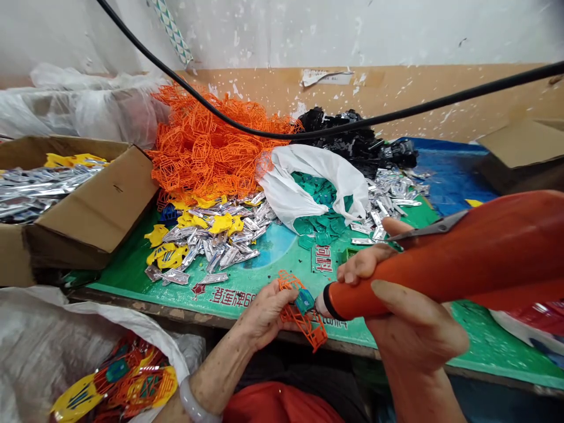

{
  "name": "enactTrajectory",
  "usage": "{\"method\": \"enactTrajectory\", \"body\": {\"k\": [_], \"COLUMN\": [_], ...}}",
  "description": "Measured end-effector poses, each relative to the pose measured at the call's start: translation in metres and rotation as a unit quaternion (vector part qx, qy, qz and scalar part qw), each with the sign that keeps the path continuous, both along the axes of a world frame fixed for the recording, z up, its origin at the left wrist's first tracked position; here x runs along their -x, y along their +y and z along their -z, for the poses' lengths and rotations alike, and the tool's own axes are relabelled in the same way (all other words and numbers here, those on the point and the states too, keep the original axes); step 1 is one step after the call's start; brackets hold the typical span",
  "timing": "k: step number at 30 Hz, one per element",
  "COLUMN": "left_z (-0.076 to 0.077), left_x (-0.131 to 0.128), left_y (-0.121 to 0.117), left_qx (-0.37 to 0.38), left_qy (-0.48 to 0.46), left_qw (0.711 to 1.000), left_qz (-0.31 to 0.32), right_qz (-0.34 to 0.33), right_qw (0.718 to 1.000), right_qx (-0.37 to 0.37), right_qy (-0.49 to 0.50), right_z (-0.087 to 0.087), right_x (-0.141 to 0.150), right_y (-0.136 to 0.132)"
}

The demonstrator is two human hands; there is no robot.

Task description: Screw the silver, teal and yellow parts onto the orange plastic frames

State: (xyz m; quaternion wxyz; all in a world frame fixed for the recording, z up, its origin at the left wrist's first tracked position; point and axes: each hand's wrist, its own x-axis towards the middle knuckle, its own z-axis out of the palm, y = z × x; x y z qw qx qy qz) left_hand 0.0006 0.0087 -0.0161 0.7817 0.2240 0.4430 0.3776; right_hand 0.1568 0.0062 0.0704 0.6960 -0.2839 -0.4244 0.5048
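My left hand [267, 314] is closed on an orange plastic lattice frame [311, 329], just above the front of the table. A teal plastic piece [304, 301] sits on that frame. My right hand [409, 329] wraps round a large orange power screwdriver [423, 270] with a black collar and a pale nose. The nose points left and reaches the teal piece; whether a screw is at its tip is hidden. Beyond my hands, a white plastic bag [286, 182] spills more teal pieces [321, 226] onto the green table cover [282, 264].
Orange frames [211, 141] are heaped at the back, beside black parts [348, 132]. Silver parts [211, 247] and yellow parts [176, 257] lie mid-left. A cardboard box [97, 205] stands left. Assembled pieces [132, 382] fill a sack below. A black cable [273, 134] hangs across.
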Motion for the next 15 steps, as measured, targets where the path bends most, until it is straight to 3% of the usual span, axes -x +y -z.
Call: {"method": "enactTrajectory", "body": {"k": [15], "left_z": [0.0024], "left_x": [-0.0039], "left_y": [-0.0009], "left_qx": [0.015], "left_qy": [-0.004], "left_qw": [1.000], "left_qz": [-0.016], "right_qz": [0.009], "right_qw": [1.000], "right_qx": [0.007], "right_qy": [-0.010], "right_z": [-0.0025], "right_x": [0.0016], "right_y": [0.0027]}}
